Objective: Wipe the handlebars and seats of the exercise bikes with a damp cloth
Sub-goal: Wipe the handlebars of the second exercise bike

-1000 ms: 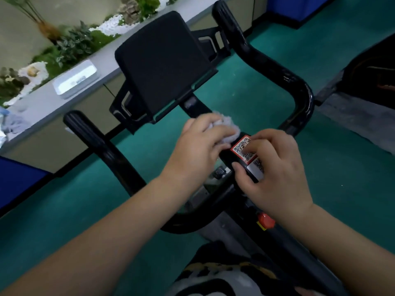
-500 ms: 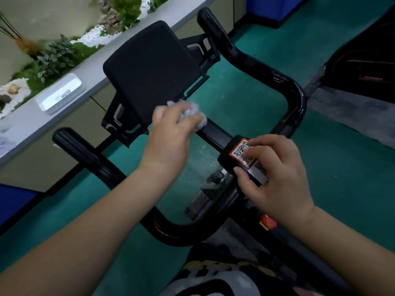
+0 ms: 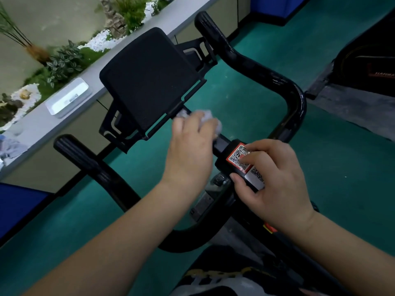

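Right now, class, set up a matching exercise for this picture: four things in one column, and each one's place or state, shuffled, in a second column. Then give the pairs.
Things:
1. crumpled white damp cloth
2. red QR-code sticker
3. flat white box
4. black tablet holder

Places or states:
A. on the grey ledge
B. bunched in the left hand
C. under the right hand fingertips
D. mounted between the handlebar grips

Pairs: 1-B, 2-C, 3-A, 4-D
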Demonstrator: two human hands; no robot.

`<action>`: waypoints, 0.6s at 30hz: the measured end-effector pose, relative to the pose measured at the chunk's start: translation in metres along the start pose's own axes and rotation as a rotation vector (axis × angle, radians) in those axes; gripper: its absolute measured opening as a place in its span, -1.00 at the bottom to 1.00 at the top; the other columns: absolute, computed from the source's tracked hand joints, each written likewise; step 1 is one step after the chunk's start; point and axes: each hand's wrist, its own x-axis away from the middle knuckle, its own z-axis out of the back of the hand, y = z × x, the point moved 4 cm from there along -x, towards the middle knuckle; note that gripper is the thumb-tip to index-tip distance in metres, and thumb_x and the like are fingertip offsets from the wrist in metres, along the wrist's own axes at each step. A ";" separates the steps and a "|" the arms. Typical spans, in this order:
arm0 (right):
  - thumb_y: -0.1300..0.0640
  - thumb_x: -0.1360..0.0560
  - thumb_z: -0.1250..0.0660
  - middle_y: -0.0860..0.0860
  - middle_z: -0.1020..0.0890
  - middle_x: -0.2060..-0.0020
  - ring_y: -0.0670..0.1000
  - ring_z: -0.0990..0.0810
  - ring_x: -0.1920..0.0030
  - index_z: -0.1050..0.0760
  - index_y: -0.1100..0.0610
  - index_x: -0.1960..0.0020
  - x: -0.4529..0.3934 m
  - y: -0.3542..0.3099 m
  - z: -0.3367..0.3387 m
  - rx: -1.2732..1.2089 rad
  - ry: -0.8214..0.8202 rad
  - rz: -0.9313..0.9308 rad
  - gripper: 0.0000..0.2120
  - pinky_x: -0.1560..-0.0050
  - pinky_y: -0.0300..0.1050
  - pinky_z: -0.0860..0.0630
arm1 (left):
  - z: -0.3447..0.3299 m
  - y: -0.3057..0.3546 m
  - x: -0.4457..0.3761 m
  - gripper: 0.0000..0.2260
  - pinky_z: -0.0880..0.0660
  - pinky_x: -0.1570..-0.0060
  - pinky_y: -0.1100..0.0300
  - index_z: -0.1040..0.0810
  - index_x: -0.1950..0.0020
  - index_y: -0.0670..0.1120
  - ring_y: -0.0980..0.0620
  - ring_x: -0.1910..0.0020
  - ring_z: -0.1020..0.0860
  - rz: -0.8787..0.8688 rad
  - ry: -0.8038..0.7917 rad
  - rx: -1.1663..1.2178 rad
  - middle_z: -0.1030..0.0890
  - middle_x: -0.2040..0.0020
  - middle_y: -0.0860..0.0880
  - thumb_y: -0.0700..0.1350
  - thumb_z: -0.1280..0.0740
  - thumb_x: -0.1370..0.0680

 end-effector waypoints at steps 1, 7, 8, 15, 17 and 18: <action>0.10 -0.32 -0.48 0.15 -0.58 0.02 0.11 -0.48 0.01 -0.60 0.26 0.10 0.000 0.000 0.000 -0.004 -0.002 0.005 -0.73 -0.05 -0.06 -0.42 | 0.001 -0.001 0.008 -0.72 -0.43 0.01 0.05 -0.59 -0.12 -0.10 -0.23 -0.03 -0.43 -0.045 -0.024 0.020 -0.55 -0.20 -0.17 -0.31 -0.41 -0.44; 0.08 -0.33 -0.47 0.14 -0.58 0.03 0.11 -0.49 0.02 -0.60 0.26 0.11 -0.001 0.001 -0.001 -0.008 -0.013 -0.001 -0.73 0.03 0.03 -0.46 | 0.011 -0.038 0.004 -0.65 -0.41 0.04 0.07 -0.55 -0.21 -0.12 -0.16 0.00 -0.37 0.090 -0.019 -0.087 -0.56 -0.15 -0.16 -0.34 -0.42 -0.45; 0.07 -0.33 -0.47 0.14 -0.58 0.03 0.12 -0.49 0.02 -0.60 0.26 0.11 -0.001 0.001 -0.001 -0.008 -0.014 -0.002 -0.73 0.03 0.03 -0.46 | 0.008 -0.032 0.001 -0.67 -0.35 0.02 0.12 -0.54 -0.22 -0.12 -0.16 0.00 -0.38 0.114 -0.007 -0.079 -0.56 -0.15 -0.16 -0.32 -0.40 -0.48; 0.06 -0.34 -0.46 0.14 -0.57 0.04 0.13 -0.49 0.03 -0.59 0.26 0.12 0.000 0.000 -0.001 -0.013 -0.018 -0.006 -0.74 0.04 0.06 -0.46 | 0.010 -0.035 0.013 -0.72 -0.35 -0.01 0.10 -0.52 -0.25 -0.13 -0.12 -0.02 -0.34 0.086 0.034 -0.084 -0.56 -0.15 -0.16 -0.23 -0.36 -0.54; 0.06 -0.34 -0.45 0.14 -0.57 0.04 0.14 -0.49 0.04 -0.58 0.26 0.13 -0.001 0.000 -0.001 -0.009 -0.020 -0.005 -0.74 0.05 0.06 -0.46 | 0.009 -0.026 -0.006 -0.75 -0.40 0.09 0.06 -0.56 -0.13 -0.15 -0.15 0.04 -0.39 0.089 0.026 -0.107 -0.58 -0.05 -0.15 -0.30 -0.39 -0.47; 0.06 -0.34 -0.45 0.14 -0.57 0.04 0.14 -0.49 0.05 -0.58 0.26 0.13 0.000 0.000 -0.001 -0.007 -0.020 -0.006 -0.74 0.05 0.06 -0.45 | 0.008 -0.020 -0.015 -0.79 -0.42 0.13 0.04 -0.57 -0.07 -0.17 -0.18 0.08 -0.42 0.075 0.020 -0.133 -0.59 0.00 -0.17 -0.32 -0.39 -0.45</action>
